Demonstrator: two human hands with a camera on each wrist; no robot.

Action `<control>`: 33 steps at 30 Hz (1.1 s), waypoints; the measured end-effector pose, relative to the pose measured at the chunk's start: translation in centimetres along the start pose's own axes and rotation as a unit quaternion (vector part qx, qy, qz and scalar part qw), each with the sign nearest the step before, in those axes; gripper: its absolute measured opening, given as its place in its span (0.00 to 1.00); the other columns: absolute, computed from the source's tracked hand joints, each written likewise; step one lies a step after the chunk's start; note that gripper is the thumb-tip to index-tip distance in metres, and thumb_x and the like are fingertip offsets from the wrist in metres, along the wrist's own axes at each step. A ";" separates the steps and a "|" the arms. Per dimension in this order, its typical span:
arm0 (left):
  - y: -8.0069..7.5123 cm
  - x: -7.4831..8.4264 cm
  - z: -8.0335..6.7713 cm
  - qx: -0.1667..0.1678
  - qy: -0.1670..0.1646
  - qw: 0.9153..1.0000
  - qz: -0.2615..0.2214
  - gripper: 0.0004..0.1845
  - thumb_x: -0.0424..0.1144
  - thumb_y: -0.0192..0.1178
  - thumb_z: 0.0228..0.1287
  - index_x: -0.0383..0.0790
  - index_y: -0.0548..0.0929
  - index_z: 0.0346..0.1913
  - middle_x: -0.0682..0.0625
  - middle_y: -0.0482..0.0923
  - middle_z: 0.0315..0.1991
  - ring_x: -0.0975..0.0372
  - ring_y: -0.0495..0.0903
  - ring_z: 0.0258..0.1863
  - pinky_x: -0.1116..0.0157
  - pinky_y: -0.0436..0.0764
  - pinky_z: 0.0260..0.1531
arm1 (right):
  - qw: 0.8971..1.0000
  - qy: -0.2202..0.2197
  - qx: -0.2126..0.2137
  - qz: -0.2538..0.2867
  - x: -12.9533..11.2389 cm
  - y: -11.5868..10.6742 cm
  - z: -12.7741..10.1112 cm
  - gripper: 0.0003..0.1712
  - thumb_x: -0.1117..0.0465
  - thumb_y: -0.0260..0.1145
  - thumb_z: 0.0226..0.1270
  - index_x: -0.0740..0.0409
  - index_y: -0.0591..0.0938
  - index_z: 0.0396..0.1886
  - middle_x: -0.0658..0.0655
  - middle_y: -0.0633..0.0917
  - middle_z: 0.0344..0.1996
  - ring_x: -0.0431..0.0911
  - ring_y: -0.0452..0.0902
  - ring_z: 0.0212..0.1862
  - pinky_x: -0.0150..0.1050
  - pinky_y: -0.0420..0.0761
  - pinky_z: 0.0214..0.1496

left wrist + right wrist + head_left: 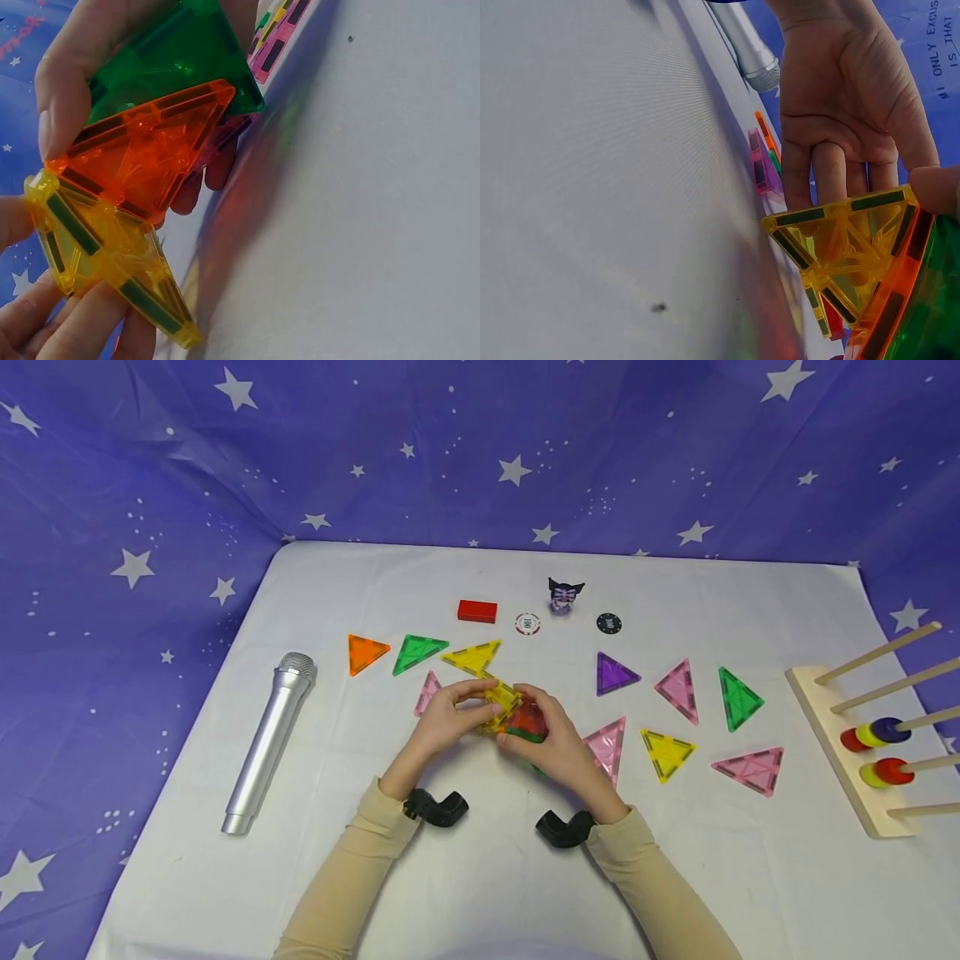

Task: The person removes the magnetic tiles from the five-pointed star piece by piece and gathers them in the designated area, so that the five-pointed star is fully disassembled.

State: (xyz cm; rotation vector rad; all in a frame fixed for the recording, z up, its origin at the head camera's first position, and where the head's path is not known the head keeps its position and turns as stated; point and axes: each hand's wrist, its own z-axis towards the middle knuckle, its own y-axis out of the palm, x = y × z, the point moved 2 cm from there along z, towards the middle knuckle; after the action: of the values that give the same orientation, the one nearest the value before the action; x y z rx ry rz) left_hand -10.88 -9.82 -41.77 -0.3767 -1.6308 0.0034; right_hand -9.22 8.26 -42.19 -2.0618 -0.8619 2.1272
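Near the table's middle, my left hand (444, 723) pinches a pair of yellow triangular magnetic tiles (112, 240), joined at an angle. Its fingers lie behind the yellow pieces in the right wrist view. Just to the right, my right hand (553, 745) grips a cluster of translucent triangular tiles, with a green tile (176, 64) and an orange tile (146, 154) showing; part of the cluster is hidden by the fingers. The yellow pair meets the orange tile's edge, corner to corner in the left wrist view.
Loose triangular tiles lie around the hands, among them a purple one (617, 674) and an orange one (367, 654). A silver microphone (266, 743) lies left. Behind stand a red block (477, 611), two chips and a small figure (562, 597). A wooden peg rack (847, 760) stands right.
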 end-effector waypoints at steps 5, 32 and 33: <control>0.2 0.0 -0.1 -0.019 -0.006 0.999 -0.029 0.24 0.35 0.62 0.55 0.39 0.74 0.58 0.46 0.73 0.54 0.58 0.74 0.49 0.55 0.63 0.56 | 1.000 0.013 0.003 0.003 0.2 0.0 0.0 0.41 0.45 0.68 0.52 0.46 0.62 0.65 0.56 0.68 0.58 0.52 0.62 0.60 0.54 0.61 0.59; -8.2 -1.8 -5.1 0.121 -0.045 0.989 -0.067 0.27 0.29 0.60 0.57 0.35 0.67 0.61 0.39 0.65 0.57 0.61 0.80 0.24 0.65 0.77 0.31 | 1.000 0.026 -0.006 -0.007 0.3 0.2 0.1 0.39 0.48 0.68 0.52 0.49 0.64 0.64 0.56 0.68 0.57 0.52 0.67 0.52 0.51 0.69 0.51; -8.6 -2.0 -5.3 0.129 -0.050 0.989 -0.060 0.27 0.29 0.59 0.57 0.34 0.67 0.61 0.39 0.65 0.57 0.62 0.80 0.24 0.66 0.77 0.30 | 1.000 0.027 -0.005 -0.008 0.3 0.2 0.1 0.39 0.48 0.68 0.52 0.49 0.64 0.64 0.55 0.68 0.57 0.51 0.67 0.52 0.50 0.69 0.51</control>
State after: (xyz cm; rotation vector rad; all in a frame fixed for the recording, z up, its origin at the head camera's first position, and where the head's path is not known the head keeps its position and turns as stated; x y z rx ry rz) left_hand -7.74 -19.64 -41.18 -0.0799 -1.7239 0.1435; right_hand -9.26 8.23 -42.54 -2.0997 -0.8812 2.0532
